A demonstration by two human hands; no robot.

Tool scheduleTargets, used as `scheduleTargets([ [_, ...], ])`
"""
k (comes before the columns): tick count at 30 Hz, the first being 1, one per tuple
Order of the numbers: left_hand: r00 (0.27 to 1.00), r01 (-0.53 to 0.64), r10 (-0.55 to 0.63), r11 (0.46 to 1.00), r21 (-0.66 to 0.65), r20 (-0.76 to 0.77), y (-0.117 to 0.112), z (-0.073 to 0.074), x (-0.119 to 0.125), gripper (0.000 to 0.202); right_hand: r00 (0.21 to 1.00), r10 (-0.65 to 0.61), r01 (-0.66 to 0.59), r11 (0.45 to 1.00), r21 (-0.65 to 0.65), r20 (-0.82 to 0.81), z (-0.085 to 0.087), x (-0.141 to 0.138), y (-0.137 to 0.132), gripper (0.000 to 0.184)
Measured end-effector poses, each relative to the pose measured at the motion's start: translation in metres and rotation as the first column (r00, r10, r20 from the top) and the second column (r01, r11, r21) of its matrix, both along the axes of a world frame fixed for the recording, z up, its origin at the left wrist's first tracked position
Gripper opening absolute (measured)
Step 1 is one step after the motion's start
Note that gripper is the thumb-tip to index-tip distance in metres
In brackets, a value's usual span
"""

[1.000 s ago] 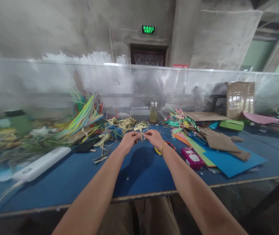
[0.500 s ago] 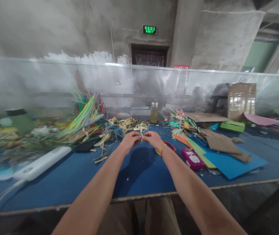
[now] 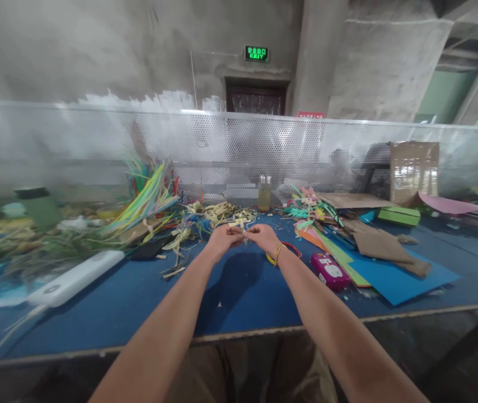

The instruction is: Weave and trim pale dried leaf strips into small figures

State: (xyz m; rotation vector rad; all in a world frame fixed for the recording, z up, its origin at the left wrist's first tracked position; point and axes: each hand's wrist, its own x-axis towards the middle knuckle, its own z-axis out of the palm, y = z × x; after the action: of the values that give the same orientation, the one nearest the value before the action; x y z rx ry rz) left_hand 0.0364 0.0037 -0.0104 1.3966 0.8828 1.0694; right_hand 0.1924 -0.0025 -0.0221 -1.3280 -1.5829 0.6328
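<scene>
Above the blue table (image 3: 243, 302), my two hands meet over their own shadow. My left hand (image 3: 224, 239) is closed in a pinch on a small pale yellow strip piece (image 3: 245, 234). The same piece is pinched from the other side by my right hand (image 3: 264, 237), whose wrist wears a gold bracelet. The piece looks like folded paper or raffia strips; its exact shape is too small to make out. Behind my hands lies a heap of similar pale strips (image 3: 218, 212). A roll of tape with red and yellow edges (image 3: 271, 259) lies partly hidden under my right wrist.
A white power strip (image 3: 77, 278) and colored stems (image 3: 150, 193) are on the left. At the right lie a magenta box (image 3: 329, 271), blue sheets (image 3: 407, 285) and brown cardboard (image 3: 382, 249). A glass bottle (image 3: 265, 193) stands before the perforated metal screen (image 3: 205, 145).
Both hands keep hold of the pale piece and have barely moved. The fingers of my left hand have shifted slightly, and a bit more of the piece shows between the hands.
</scene>
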Motion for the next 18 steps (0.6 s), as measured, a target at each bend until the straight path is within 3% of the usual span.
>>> scheduleTargets([
  [7,0.99,-0.075,0.082,0.995,0.066,-0.114,0.0068,-0.0029,-0.0006,0.02,0.991,-0.082,0.081,0.997,0.014,0.11,0.0032,-0.0028,-0.004,0.02],
  [18,0.98,-0.052,0.07,0.994,0.097,-0.188,0.0016,-0.0002,-0.0041,0.011,0.999,0.033,-0.033,0.999,0.001,0.039,-0.0002,-0.0024,-0.0027,0.02],
])
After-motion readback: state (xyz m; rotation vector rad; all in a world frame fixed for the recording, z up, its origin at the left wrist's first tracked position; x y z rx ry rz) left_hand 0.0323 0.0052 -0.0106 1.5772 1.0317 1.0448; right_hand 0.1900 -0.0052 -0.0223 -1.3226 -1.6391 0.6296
